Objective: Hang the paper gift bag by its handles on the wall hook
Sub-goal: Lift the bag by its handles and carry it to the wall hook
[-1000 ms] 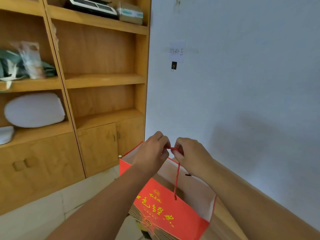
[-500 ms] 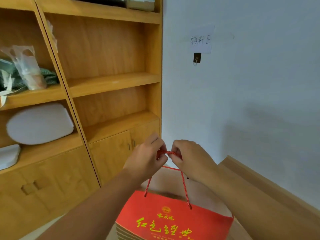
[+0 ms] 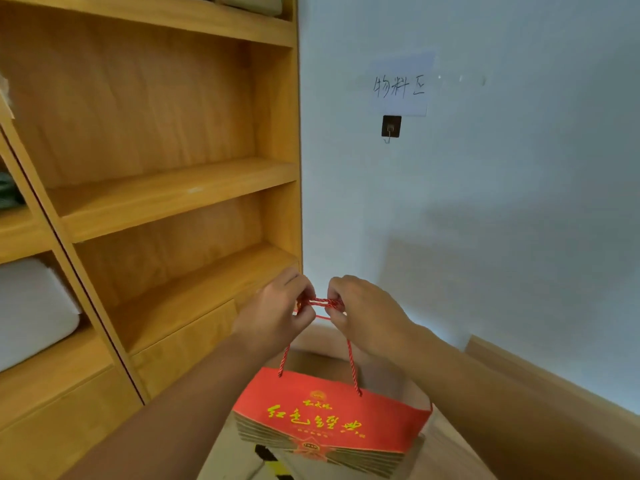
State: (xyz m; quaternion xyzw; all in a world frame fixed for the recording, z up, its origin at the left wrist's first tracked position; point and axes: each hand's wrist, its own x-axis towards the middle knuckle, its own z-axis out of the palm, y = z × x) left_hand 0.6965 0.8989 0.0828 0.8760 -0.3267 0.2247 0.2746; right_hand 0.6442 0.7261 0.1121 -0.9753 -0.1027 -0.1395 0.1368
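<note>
A red paper gift bag with yellow lettering hangs in the air below my hands. Its red cord handles are stretched level between my left hand and my right hand, each pinching one end of the gathered cords. The wall hook, a small dark square plate with a metal hook, sits on the white wall well above and a little right of my hands. Nothing hangs on it.
A handwritten paper label is stuck to the wall just above the hook. A wooden shelf unit fills the left side, with a white cushion-like object on a lower shelf. A wooden ledge runs along the wall at lower right.
Both hands have lifted the bag by its handles and I have come closer to the wall. The hook now looks larger and nearer above my hands.
</note>
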